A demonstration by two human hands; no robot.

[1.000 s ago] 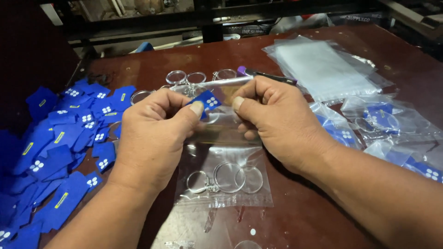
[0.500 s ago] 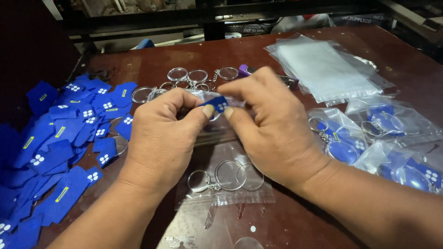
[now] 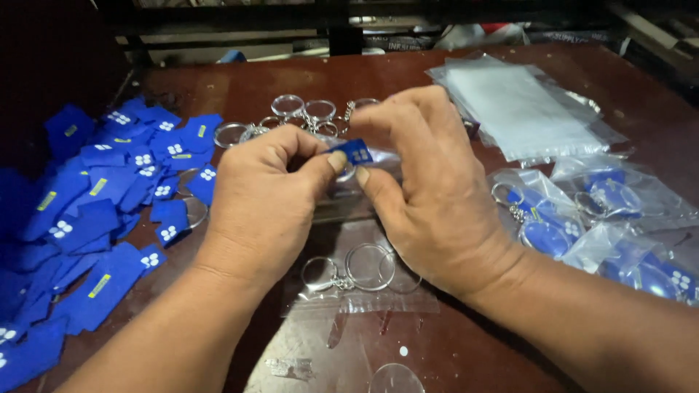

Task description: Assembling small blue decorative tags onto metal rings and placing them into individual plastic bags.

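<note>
Head view, looking down on a dark red-brown surface (image 3: 510, 342). Left hand (image 3: 266, 200) and right hand (image 3: 429, 189) meet at centre, raised just above the surface, fingers curled tight. Between the two thumbs and forefingers sits a small blue tag (image 3: 355, 153) with white marks, pinched from both sides; a clear plastic bag (image 3: 346, 200) hangs against it under the fingers, whether the tag is inside it cannot be told. Directly below the hands lies another clear bag holding metal key rings (image 3: 357, 269), flat on the surface. Left of the hands, a loose heap of blue tags (image 3: 95, 211) spreads to the edge. Behind the hands, a cluster of clear round keychain blanks (image 3: 302, 113). Far right, a stack of empty clear bags (image 3: 520, 109); nearer, several filled bags (image 3: 582, 218) with blue pieces and rings inside.
</note>
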